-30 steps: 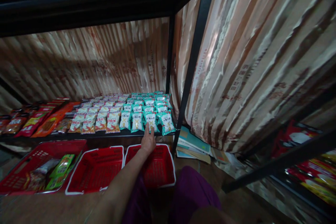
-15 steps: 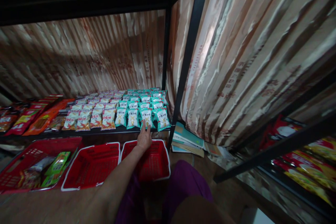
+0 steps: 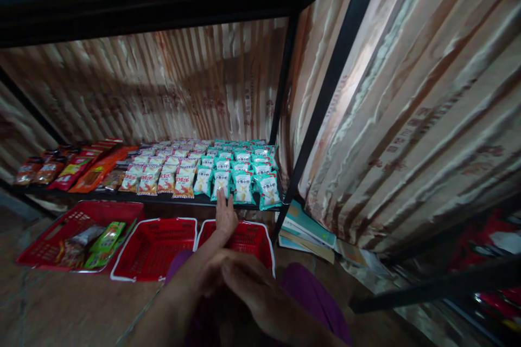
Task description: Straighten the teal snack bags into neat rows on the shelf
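My left hand (image 3: 226,220) reaches forward to the shelf edge, its fingers stretched out with the tips at the lower edge of a small teal-and-white snack bag (image 3: 221,180). It does not grip the bag. My right hand (image 3: 244,277) lies across or just above my left forearm, close to the camera. Its fingers are blurred and partly hidden, so I cannot see whether they hold anything. More teal snack bags (image 3: 243,187) stand in rows around the touched one. To their left are rows of white-and-orange snack bags (image 3: 184,181).
A black shelf frame (image 3: 315,114) rises to the right of the bags. Under the shelf sit two red baskets with white rims (image 3: 157,249) (image 3: 266,246), and a red basket (image 3: 44,238) holding green packets (image 3: 106,244). Flat cartons (image 3: 311,227) lie beside the post.
My right hand has come into view over my left forearm. My left fingertips have shifted one bag to the left along the front row. The view has turned slightly left.
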`<act>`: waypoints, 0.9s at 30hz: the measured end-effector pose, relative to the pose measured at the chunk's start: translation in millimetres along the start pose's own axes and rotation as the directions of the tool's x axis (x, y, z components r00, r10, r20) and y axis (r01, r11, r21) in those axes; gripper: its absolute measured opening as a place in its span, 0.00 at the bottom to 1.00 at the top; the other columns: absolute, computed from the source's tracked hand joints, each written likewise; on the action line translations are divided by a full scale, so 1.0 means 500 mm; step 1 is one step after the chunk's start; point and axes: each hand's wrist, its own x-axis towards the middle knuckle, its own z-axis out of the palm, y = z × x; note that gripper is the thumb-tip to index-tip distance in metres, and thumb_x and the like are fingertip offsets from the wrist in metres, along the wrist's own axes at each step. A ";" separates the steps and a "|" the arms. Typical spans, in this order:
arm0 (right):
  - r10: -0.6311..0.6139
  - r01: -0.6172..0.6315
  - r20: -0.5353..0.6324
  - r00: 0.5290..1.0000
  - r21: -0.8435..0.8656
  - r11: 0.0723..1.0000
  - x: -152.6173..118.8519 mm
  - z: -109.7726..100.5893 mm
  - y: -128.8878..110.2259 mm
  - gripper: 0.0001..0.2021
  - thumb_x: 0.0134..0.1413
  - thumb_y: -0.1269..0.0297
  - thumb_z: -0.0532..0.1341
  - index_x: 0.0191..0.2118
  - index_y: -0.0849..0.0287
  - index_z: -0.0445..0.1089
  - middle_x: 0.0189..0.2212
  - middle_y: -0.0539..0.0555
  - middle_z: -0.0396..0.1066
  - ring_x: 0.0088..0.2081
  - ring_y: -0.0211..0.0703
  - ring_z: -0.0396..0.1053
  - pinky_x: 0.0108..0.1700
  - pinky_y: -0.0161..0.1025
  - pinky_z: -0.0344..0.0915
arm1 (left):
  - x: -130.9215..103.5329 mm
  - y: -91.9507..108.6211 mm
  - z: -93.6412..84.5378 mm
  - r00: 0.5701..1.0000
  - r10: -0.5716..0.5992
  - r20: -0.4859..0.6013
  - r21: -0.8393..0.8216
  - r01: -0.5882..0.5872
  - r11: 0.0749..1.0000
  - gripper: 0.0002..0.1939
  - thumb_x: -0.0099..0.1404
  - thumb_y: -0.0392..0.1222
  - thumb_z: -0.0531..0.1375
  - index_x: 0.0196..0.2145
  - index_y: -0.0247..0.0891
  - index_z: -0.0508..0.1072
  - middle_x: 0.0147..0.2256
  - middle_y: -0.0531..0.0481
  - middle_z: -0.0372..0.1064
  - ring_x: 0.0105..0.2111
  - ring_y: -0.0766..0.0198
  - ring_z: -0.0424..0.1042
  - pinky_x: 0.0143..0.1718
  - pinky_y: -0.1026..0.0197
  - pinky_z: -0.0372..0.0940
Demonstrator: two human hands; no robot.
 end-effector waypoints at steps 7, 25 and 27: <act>0.312 -0.256 -0.567 0.763 0.179 0.950 0.031 -0.171 0.217 0.34 0.36 0.32 0.63 0.39 0.59 0.74 0.40 0.59 0.74 0.42 0.50 0.72 0.46 0.45 0.67 | 0.035 -0.036 0.015 0.994 -0.089 -0.057 0.015 0.090 0.996 0.36 0.52 0.24 0.54 0.61 0.29 0.59 0.66 0.31 0.41 0.66 0.42 0.37 0.61 0.40 0.52; -0.167 -0.320 -0.549 0.819 -0.679 0.661 0.111 -0.284 0.369 0.27 0.61 0.47 0.48 0.57 0.57 0.66 0.59 0.59 0.62 0.61 0.49 0.59 0.62 0.52 0.56 | 0.034 -0.009 0.029 0.963 0.089 -0.255 0.015 -0.088 0.996 0.31 0.64 0.46 0.59 0.63 0.48 0.55 0.68 0.41 0.29 0.66 0.41 0.36 0.61 0.35 0.46; -0.283 -0.279 -0.483 0.829 -0.795 0.539 0.134 -0.302 0.359 0.25 0.62 0.51 0.48 0.59 0.57 0.63 0.62 0.59 0.58 0.63 0.49 0.56 0.62 0.54 0.55 | 0.041 -0.005 0.030 0.959 0.108 -0.262 0.008 -0.109 0.994 0.32 0.64 0.48 0.59 0.63 0.49 0.54 0.68 0.41 0.28 0.66 0.40 0.37 0.61 0.35 0.46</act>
